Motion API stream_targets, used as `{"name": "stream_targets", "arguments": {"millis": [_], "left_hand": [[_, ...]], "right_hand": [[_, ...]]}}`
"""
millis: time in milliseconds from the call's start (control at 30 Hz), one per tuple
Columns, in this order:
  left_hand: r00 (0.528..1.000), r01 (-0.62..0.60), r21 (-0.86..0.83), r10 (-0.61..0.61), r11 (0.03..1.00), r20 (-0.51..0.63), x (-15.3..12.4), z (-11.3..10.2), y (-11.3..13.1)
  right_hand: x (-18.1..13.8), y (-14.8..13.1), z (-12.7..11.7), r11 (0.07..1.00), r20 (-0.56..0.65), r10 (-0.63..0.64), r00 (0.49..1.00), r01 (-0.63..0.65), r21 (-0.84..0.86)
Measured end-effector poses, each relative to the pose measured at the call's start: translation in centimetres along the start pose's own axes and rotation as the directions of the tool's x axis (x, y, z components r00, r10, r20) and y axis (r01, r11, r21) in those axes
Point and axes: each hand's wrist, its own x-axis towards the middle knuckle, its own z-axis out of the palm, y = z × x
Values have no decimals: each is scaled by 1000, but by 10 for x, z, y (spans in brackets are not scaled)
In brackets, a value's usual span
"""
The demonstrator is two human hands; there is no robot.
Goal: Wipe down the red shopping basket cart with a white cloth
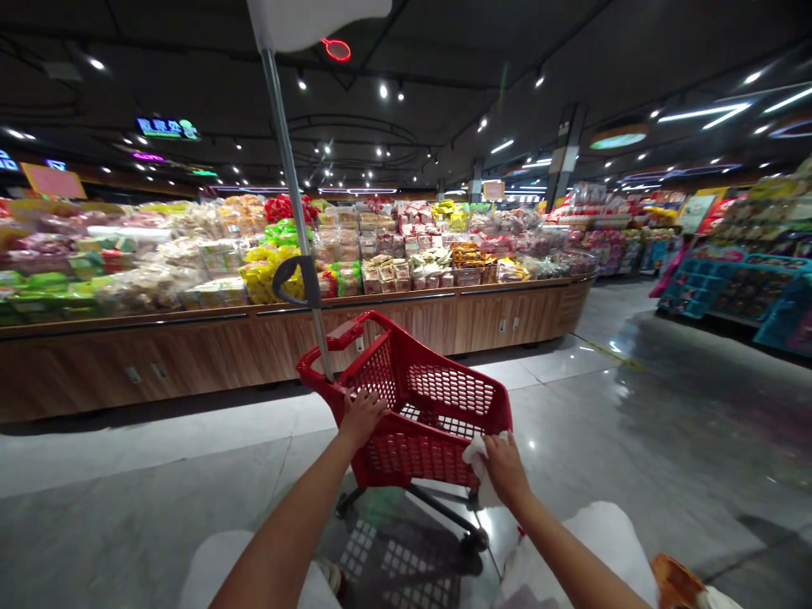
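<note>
A red plastic shopping cart with a lattice basket stands side-on before me. My left hand grips the near top rim, close to the handle end, with its fingers curled over the edge. At the basket's other end my right hand is closed on a crumpled white cloth, pressed against the near corner. A metal pole rises from the handle end, with a dark grey hook-like grip on it and a white panel at its top. Bare lattice floor shows inside the basket.
Behind the cart runs a long wood-fronted display counter heaped with packaged foods. Blue display crates stand on the right. Grey shiny floor lies around the cart. An orange-brown object sits at the lower right.
</note>
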Motion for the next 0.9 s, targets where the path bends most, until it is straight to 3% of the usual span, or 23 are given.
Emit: {"name": "stream_targets", "arguments": {"millis": [100, 200, 300, 400, 533, 733, 833, 900], "left_hand": [[1000, 16, -14, -17, 1000, -24, -2, 1, 4], [999, 33, -6, -33, 999, -25, -5, -3, 3], [999, 37, 9, -37, 999, -5, -9, -9, 6], [998, 53, 11, -53, 999, 18, -14, -14, 10], [998, 60, -5, -60, 998, 23, -19, -16, 12], [997, 73, -6, -73, 997, 17, -20, -10, 25], [996, 91, 1, -91, 996, 4, -18, -8, 37], [995, 99, -4, -100, 995, -12, -16, -7, 45]], "right_hand": [[21, -24, -11, 999, 116, 21, 993, -24, 29], [55, -73, -22, 992, 253, -63, 965, 33, 121], [88, -130, -24, 976, 277, -139, 951, 83, 202], [100, -156, -24, 967, 283, -169, 944, 102, 235], [82, -125, -31, 965, 326, -177, 929, 98, 243], [39, -17, -57, 966, 372, -180, 911, 92, 240], [26, 10, -63, 989, 364, -27, 931, -28, 145], [26, 3, -61, 985, 349, 65, 935, -116, 128]]}}
